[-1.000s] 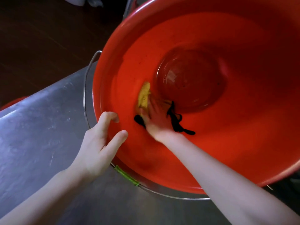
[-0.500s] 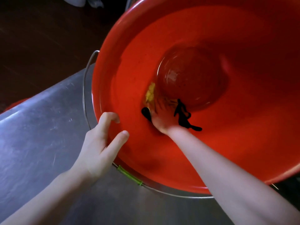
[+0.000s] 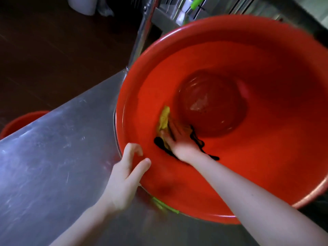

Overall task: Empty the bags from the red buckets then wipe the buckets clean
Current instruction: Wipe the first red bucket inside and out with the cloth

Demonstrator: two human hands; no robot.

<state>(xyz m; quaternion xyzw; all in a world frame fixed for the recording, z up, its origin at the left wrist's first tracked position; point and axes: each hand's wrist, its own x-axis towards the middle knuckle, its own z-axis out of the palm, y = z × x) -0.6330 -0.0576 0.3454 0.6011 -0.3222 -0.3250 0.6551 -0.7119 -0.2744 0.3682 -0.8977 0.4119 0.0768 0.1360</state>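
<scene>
A large red bucket (image 3: 266, 157) lies tilted on a steel table, its open mouth facing me. My left hand (image 3: 124, 176) grips its near-left rim, thumb inside and fingers outside. My right hand (image 3: 179, 141) is deep inside, pressing a yellow cloth with black edging (image 3: 164, 119) flat against the inner wall just left of the round bottom. The bucket's wire handle with a green grip (image 3: 165, 205) hangs under the lower rim.
The steel table (image 3: 53, 166) runs from lower left to the bucket. A second red bucket (image 3: 21, 121) peeks out beyond the table's left edge, on the dark floor. A metal rack with a post (image 3: 142, 32) stands behind the bucket.
My right hand with the cloth slid toward the bucket's bottom, then back out along the left wall. The camera view has shifted, showing more of the rack behind. My left hand keeps its hold.
</scene>
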